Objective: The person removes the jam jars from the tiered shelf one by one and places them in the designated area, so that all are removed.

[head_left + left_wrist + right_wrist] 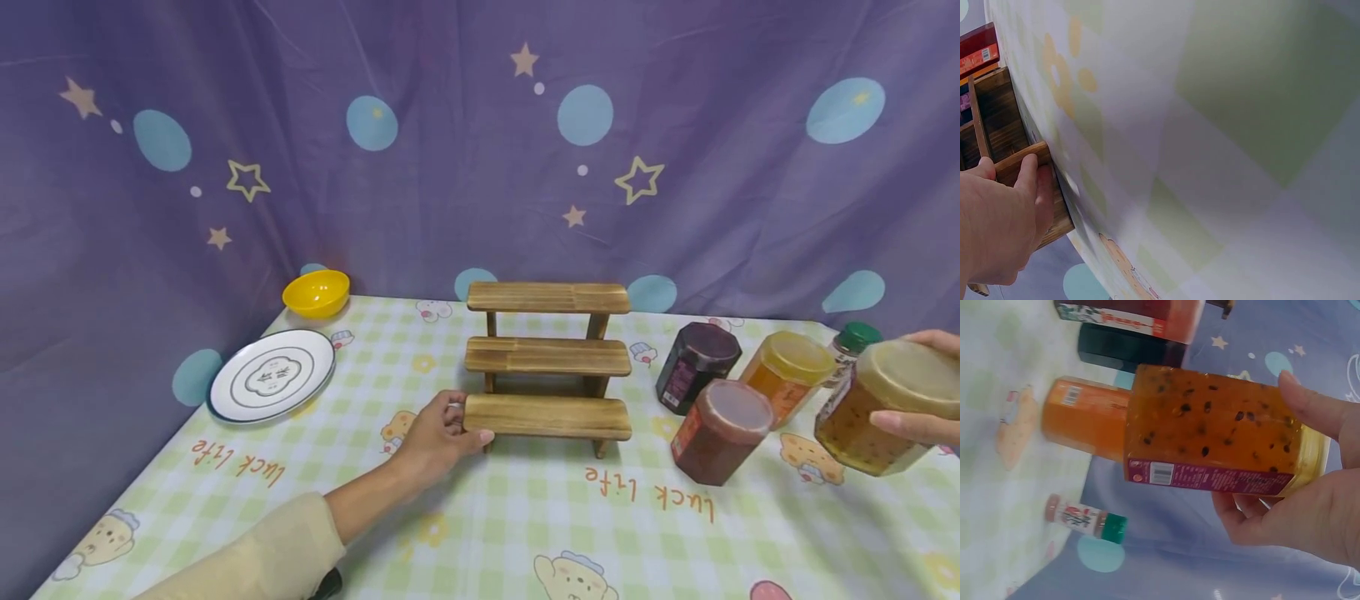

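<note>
A three-tier wooden stand [547,417] stands mid-table. My left hand [438,437] grips the left end of its lowest step, thumb at the front edge; in the left wrist view the fingers [1029,181] lie along the step's end. At the far right my right hand [1319,515] holds a jar of orange jam with black seeds [1210,431], lifted off the table and slightly tilted. Its thumb is on one side and its fingers are on the other, near the lid. Close by stand a red jam jar [720,437], a dark purple jar [697,367] and an orange-yellow jar [783,375].
Behind the held jar is a small green-capped bottle [855,342]. To the left lie a white plate [232,392] with a dark rim and, farther back, a yellow bowl [315,300]. A purple curtain [480,167] hangs along the back of the checked tablecloth [465,517].
</note>
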`<move>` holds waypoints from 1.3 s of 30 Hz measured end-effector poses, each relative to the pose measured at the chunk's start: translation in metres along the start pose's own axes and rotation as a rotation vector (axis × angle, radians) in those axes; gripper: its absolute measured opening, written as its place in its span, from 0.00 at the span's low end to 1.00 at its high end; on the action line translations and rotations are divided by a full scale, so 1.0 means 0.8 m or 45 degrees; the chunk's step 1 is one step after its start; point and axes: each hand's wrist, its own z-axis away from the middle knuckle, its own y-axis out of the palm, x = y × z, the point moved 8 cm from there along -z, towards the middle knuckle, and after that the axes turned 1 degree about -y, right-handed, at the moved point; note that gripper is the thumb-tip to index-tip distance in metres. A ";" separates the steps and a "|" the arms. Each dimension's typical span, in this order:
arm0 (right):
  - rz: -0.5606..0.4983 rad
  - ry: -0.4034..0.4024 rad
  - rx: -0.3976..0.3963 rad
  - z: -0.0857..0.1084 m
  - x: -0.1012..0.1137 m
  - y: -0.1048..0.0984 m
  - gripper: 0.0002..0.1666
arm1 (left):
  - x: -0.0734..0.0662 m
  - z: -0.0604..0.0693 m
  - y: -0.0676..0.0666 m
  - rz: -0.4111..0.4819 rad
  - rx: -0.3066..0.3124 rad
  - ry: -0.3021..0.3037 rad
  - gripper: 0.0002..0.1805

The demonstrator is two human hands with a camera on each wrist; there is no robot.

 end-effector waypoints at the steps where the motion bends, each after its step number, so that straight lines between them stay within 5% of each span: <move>1: 0.006 -0.005 0.006 0.002 -0.002 0.002 0.53 | 0.000 0.000 0.000 -0.001 -0.001 0.000 0.38; 14: 0.007 0.090 -0.007 0.046 -0.062 0.028 0.49 | -0.001 -0.002 0.002 0.014 -0.007 -0.001 0.36; 24: -0.060 0.093 0.004 0.061 -0.039 0.046 0.42 | 0.002 -0.002 0.002 0.010 -0.008 -0.006 0.37; 29: -0.088 0.150 0.017 0.062 -0.037 0.052 0.45 | 0.000 -0.001 0.001 0.022 -0.011 -0.004 0.37; 39: -0.133 0.101 0.076 0.062 -0.044 0.057 0.48 | 0.003 -0.002 -0.001 0.013 0.012 -0.007 0.38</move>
